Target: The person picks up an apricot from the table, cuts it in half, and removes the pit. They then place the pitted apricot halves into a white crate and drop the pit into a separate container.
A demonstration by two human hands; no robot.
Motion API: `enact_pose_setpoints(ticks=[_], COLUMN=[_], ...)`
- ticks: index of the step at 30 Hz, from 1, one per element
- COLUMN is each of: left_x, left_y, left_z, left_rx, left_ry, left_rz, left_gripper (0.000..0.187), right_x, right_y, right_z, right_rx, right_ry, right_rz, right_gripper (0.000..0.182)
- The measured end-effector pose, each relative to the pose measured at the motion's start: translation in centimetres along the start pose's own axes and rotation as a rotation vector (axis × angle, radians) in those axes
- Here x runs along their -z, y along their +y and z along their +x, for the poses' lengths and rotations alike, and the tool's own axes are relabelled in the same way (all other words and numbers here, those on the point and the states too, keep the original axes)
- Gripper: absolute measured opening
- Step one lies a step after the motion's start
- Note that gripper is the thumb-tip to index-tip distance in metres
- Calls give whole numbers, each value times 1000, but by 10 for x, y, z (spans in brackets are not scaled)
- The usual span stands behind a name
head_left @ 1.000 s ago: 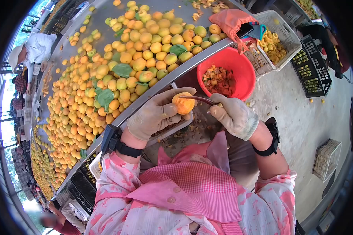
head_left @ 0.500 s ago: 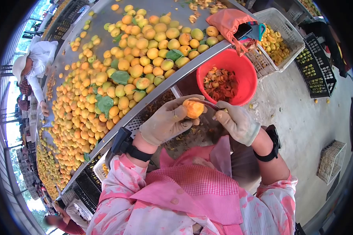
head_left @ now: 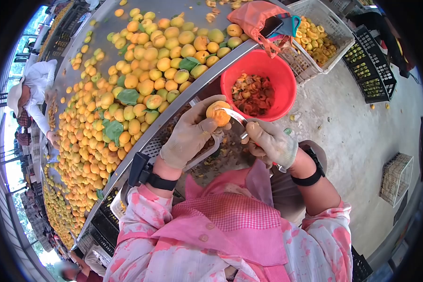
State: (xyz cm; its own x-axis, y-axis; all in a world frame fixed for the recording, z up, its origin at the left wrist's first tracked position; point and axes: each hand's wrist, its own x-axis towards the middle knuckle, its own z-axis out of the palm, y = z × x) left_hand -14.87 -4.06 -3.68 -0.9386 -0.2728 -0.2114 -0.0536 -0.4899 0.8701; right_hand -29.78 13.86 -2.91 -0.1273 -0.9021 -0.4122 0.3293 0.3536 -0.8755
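My gloved left hand (head_left: 187,134) is closed around an orange apricot (head_left: 216,115), holding it up in front of my chest. In my gloved right hand (head_left: 273,143) is a peeler (head_left: 236,115) with a shiny curved metal blade. That blade lies across the upper right side of the apricot; most of the handle is hidden by my fingers. Just beyond both hands stands a red bucket (head_left: 290,96) with orange peelings (head_left: 254,94) inside. Left of my left hand, a large heap of apricots (head_left: 141,87) with green leaves covers the metal table (head_left: 171,112).
An orange bag (head_left: 251,19) with a phone on it lies at the table edge. Beside it, a white crate (head_left: 333,23) holds cut fruit. Black crates (head_left: 369,63) and a pale crate (head_left: 395,178) stand on the floor. A person in white (head_left: 35,91) works across the table.
Both hands have shifted slightly left in view along with the bucket and table. The peeler has turned, and its bright blade now shows across the apricot's face.
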Motion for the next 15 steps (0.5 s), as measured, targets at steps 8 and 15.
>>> enact_pose_setpoints(ticks=[8,15], left_x=[-6,-8], left_y=[-4,-6], left_z=[12,22], left_rx=[6,15], left_ry=[16,-10], left_rz=[-65,-177], left_gripper=[57,60], right_x=[14,6], right_y=[18,30], right_z=[2,3], right_rx=[70,456], right_ry=[11,407], right_rz=[60,-547], right_gripper=[48,39])
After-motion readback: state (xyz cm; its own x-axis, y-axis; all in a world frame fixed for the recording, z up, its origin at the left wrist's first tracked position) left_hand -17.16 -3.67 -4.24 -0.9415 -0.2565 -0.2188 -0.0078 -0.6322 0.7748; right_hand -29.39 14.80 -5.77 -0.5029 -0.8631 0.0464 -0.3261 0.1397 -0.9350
